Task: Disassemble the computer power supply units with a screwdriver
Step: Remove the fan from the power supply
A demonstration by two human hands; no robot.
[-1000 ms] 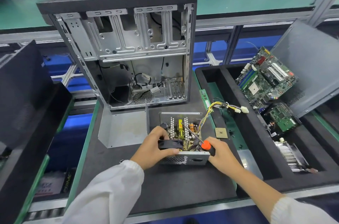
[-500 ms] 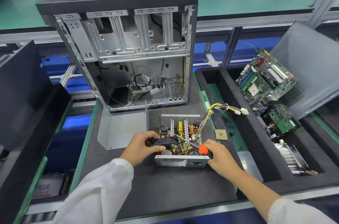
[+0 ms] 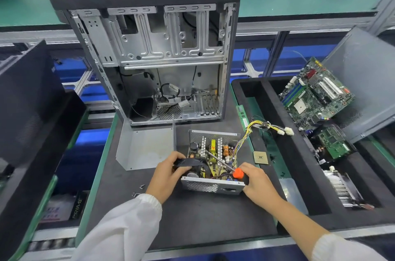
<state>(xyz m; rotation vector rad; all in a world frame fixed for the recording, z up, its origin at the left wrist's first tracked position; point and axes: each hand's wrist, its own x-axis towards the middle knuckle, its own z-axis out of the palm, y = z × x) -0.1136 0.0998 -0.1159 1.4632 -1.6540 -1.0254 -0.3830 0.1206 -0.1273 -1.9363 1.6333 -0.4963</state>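
Observation:
An open power supply unit (image 3: 212, 185) lies on the black mat, its circuit board and coils exposed. Its removed grey cover (image 3: 143, 148) lies to the left. My left hand (image 3: 168, 175) grips the black fan (image 3: 189, 163) at the unit's left side. My right hand (image 3: 257, 181) holds a screwdriver (image 3: 237, 173) with an orange and black handle; its shaft slants up and left over the board. A bundle of yellow and black cables (image 3: 261, 127) runs from the unit to the right.
An empty computer case (image 3: 149, 57) stands upright behind the unit. A CPU chip (image 3: 260, 157) and a RAM stick (image 3: 242, 116) lie to the right. A black tray (image 3: 299, 179) holds a motherboard (image 3: 314, 94), a smaller board and a heatsink. Loose screws (image 3: 139, 190) lie by my left wrist.
My left hand has drawn the black fan left and back, off the near wall of the unit. My right hand with the screwdriver shifted slightly.

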